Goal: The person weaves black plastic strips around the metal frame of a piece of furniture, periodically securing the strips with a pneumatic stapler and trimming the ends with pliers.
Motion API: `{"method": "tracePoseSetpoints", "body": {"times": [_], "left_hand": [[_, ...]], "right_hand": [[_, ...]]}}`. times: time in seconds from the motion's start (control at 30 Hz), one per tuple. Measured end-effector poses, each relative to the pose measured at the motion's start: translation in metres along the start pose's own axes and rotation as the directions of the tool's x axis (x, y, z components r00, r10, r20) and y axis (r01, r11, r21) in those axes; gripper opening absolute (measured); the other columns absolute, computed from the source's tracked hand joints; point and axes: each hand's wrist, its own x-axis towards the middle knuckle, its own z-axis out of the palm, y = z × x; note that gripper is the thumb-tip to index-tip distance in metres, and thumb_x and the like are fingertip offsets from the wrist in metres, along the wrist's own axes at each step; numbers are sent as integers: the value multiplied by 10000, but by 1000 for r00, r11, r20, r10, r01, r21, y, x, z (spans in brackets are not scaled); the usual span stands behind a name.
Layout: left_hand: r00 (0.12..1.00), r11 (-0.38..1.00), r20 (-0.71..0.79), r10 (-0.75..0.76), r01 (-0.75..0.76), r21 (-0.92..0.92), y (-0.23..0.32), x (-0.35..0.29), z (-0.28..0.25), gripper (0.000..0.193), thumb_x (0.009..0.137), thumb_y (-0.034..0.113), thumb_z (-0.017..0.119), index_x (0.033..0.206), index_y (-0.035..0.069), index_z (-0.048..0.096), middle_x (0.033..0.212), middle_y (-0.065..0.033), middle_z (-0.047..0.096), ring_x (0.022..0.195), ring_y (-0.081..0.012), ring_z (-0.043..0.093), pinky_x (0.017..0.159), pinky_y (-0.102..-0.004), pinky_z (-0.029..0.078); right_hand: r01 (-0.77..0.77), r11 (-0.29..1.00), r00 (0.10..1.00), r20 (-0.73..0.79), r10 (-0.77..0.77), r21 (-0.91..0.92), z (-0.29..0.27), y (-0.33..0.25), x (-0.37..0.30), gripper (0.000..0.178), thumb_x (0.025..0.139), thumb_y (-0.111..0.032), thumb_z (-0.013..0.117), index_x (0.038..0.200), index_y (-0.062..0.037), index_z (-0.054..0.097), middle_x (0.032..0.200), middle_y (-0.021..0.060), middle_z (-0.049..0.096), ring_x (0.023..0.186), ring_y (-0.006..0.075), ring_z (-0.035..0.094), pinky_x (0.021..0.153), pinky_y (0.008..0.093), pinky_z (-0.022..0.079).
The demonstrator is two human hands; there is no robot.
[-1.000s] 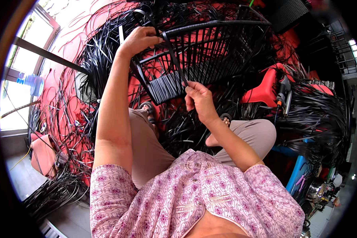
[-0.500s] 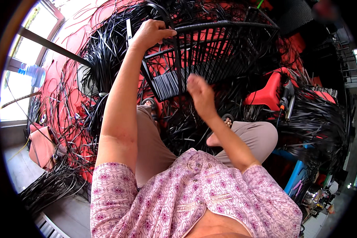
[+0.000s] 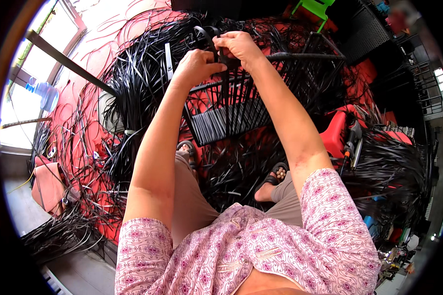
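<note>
In front of me stands a black metal frame strung with dark flat strips, with a tightly woven grey-black band along its lower part. My left hand is closed at the frame's upper left corner, thumb and fingers pinching a black plastic strip there. Just right of it, slightly higher, my right hand pinches the same black strip, which loops up above both hands. The strip's exact path between my fingers is partly hidden.
Black strips lie in a large heap over the red floor covering. A red plastic stool with a tool on it stands at right, a green chair at the far side. A water bottle is at left.
My right hand has moved up and forward from beside the frame to the strip near my left hand. The frame sits slightly lower in view, and my right leg has shifted.
</note>
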Motion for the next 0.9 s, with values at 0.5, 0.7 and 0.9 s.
{"method": "tracePoseSetpoints", "body": {"times": [0.5,0.7,0.9], "left_hand": [[999,997,3,-42,42,-63,20,-4,-5,340,766,331,790,856,7,740,613,-136,635,531,-201,618,554,-348,478],[1000,998,10,-3,3,-57,19,-9,-7,428,773,382,787,734,-25,663,600,-152,601,539,-233,599,558,-377,473],[996,987,55,70,-62,-146,-6,-4,5,336,694,266,792,791,-25,656,681,-162,641,626,-283,642,605,-385,499]], "right_hand": [[414,899,902,-196,-385,141,-21,-83,-23,230,938,-211,640,1035,-23,730,757,-14,659,627,56,587,568,187,393],[426,898,902,-134,-411,115,-21,-90,-37,205,957,-205,641,1048,-25,677,769,10,646,679,84,607,633,225,479],[510,679,841,-142,-522,528,-39,-111,-71,190,966,-108,559,1112,-23,647,893,57,681,756,152,667,672,267,525]]}}
